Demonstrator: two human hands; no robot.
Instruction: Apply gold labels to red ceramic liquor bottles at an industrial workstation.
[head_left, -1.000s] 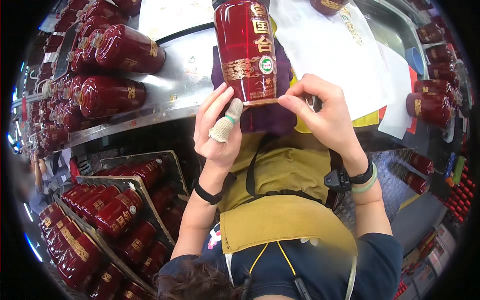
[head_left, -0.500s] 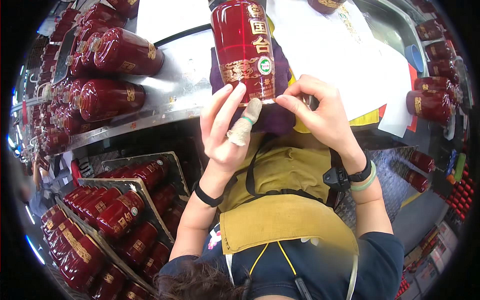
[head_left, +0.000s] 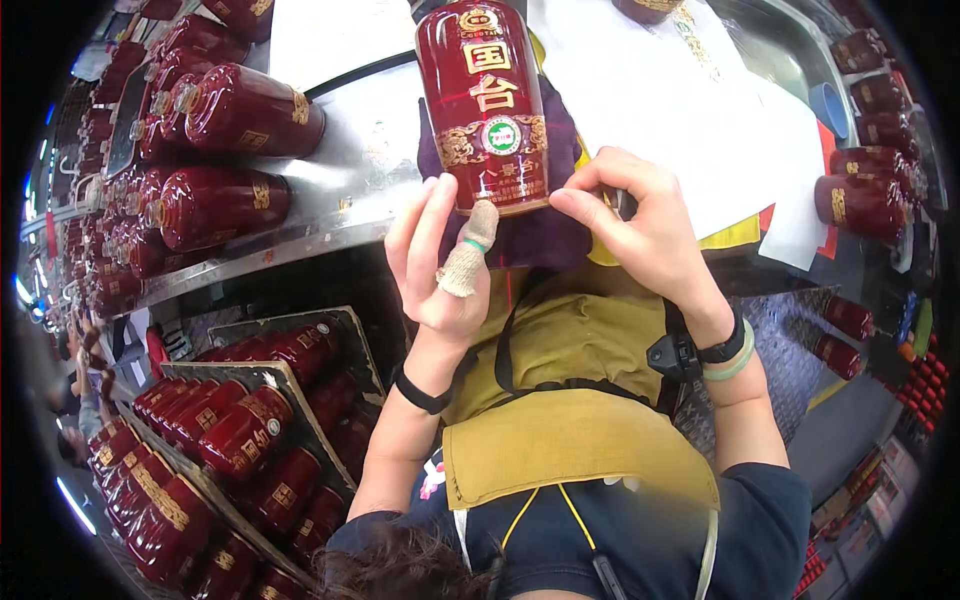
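More face-up than half a second ago, with the glossy dark-red gold-lettered glass bottle (head_left: 487, 115) rolled on purple cloth (head_left: 537, 240), apparently better exposing its front, and with base between a spread left hand (head_left: 428, 283) and a separate right hand (head_left: 645, 210) of unclear grip.

- A shiny metal workbench (head_left: 352, 172) has its front edge crossing the view.
- Red glass bottles (head_left: 225, 208) with gold decoration cluster on its left part.
- A white sheet (head_left: 340, 38) lies farther back.
- A folded purple cloth (head_left: 540, 240) hangs over the front edge, beneath a larger-looking red bottle (head_left: 455, 95).
- Right of it, white paper (head_left: 650, 110) overlaps a yellow sheet (head_left: 733, 238).
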